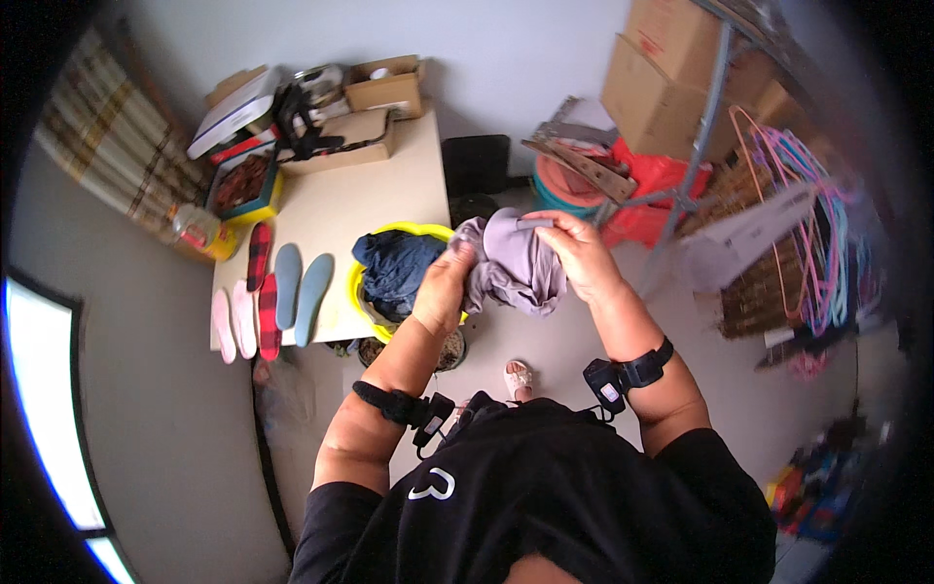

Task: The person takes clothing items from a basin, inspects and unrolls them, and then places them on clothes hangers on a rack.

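A bunched, pale purple garment (522,274) hangs in the air between my hands, to the right of the table. My left hand (444,285) grips its left side. At its upper right, my right hand (580,252) pinches a smooth edge between thumb and fingers. Just left of the garment stands a yellow plastic basin (355,288) at the table's corner, with dark blue cloth (398,266) heaped inside. My left hand and forearm hide part of the basin's right side.
Several insoles (288,285) lie along the near-left edge of the pale table (365,190). Open cardboard boxes (387,84) and a plastic bottle (201,230) stand on it. Potted plants (451,350) sit below. At right are a metal rack leg (704,131), clothes hangers (824,219) and cartons (657,95).
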A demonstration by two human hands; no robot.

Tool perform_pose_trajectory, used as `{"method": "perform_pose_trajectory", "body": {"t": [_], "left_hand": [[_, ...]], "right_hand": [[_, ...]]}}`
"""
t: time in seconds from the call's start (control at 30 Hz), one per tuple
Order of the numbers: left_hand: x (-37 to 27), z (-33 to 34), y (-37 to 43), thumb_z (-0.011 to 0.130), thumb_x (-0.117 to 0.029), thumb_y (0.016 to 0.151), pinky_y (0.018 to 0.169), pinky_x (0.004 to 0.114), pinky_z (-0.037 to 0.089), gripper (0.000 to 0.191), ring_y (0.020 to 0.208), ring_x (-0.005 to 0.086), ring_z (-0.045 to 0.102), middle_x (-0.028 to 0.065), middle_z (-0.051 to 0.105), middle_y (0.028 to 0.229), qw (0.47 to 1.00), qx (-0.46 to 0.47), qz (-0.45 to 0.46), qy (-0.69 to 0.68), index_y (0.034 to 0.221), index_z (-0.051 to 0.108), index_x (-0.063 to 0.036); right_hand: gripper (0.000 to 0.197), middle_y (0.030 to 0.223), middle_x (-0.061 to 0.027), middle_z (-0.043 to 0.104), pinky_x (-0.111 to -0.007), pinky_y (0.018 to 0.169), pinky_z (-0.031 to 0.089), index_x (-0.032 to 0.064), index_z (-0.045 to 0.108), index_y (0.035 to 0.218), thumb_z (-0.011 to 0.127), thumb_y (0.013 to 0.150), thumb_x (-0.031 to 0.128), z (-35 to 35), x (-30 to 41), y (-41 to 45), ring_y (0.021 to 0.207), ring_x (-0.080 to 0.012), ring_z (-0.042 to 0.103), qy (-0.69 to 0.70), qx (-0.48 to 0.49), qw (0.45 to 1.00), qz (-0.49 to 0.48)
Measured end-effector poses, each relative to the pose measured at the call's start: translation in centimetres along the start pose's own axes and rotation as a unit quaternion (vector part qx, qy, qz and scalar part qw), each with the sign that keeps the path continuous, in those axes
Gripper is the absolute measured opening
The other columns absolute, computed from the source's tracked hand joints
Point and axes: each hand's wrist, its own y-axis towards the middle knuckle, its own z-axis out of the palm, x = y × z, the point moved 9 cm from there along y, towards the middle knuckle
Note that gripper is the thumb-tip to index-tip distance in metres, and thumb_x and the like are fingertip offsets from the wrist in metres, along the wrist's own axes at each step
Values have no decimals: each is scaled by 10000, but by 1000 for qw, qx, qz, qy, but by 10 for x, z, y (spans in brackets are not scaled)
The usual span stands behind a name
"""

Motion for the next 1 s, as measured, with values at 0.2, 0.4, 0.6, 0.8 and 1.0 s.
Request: {"method": "perform_pose_trajectory", "body": {"t": [0.2, 0.4, 0.6, 0.8, 1.0], "left_hand": [[-23, -44, -4, 367, -287, 860, 520, 333, 428, 229, 665, 179, 546, 44, 540, 845, 989, -141, 38, 0, 1000, 443, -122], [-23, -14, -3, 329, -284, 869, 456, 276, 389, 245, 516, 142, 463, 36, 532, 651, 994, -100, 35, 33, 854, 480, -91], [30, 96, -21, 240, -308, 888, 535, 292, 428, 345, 629, 169, 498, 70, 581, 842, 989, 115, -83, -43, 987, 459, -60], [154, 266, -133, 233, -250, 888, 668, 333, 452, 361, 938, 243, 520, 101, 487, 1113, 917, 316, -243, -11, 1147, 370, -40], [232, 321, -178, 329, -149, 841, 794, 381, 417, 309, 958, 278, 497, 101, 479, 1081, 916, 341, -208, 42, 1121, 382, -30]], "right_hand": [[178, 812, 7, 544, -173, 640, 380, 1, 545, 938, 476, 816, 111, -96, 47, -92, 705, -40, 482, -122, -273, 949, -98], [194, 763, -49, 574, -229, 529, 410, 17, 522, 873, 492, 816, 200, -163, 0, -186, 605, -107, 554, -153, -350, 918, 106], [230, 791, -79, 576, -241, 554, 423, -9, 484, 914, 506, 804, 192, -200, 12, -285, 654, -132, 564, -125, -503, 849, 102], [852, 1157, -211, 366, -343, 900, 315, -37, 211, 1219, 713, 564, 173, -128, 31, -330, 1068, -296, 382, -482, -341, 802, -93], [277, 759, -143, 585, -325, 653, 442, 31, 533, 962, 532, 731, 184, -169, 4, -407, 725, -253, 577, -285, -376, 880, 48]]}}
